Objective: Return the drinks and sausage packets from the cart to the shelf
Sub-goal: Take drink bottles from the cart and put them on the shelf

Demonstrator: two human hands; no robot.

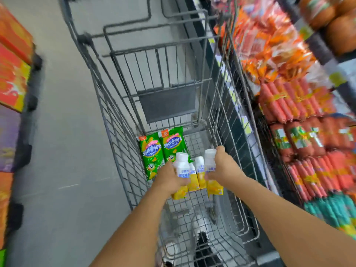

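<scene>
Head view: both arms were down inside the cart (119, 132), which I used as the reference. Left hand (169, 178) was wrapped around one drink bottle (181, 170) near the cart's middle floor. Right hand (223, 166) was closed on another drink bottle (211, 166) toward the cart's right wall. Two more bottles (196, 174) stood between them, touching or nearly so; blur made it hard to tell.

My read: lift step, one bottle per hand. I'd have raised both straight up, grip on the body rather than the white cap, so the middle pair didn't tip. The right bottle needed to clear the cart's right rim before swinging over.

Further in, two green sausage packets (161, 151) lay flat at the cart's far left floor, side by side, untouched. Beyond the cart's right wall sat the shelf (300, 105) of red sausages. No drink slot visible there, so target unclear.
</scene>
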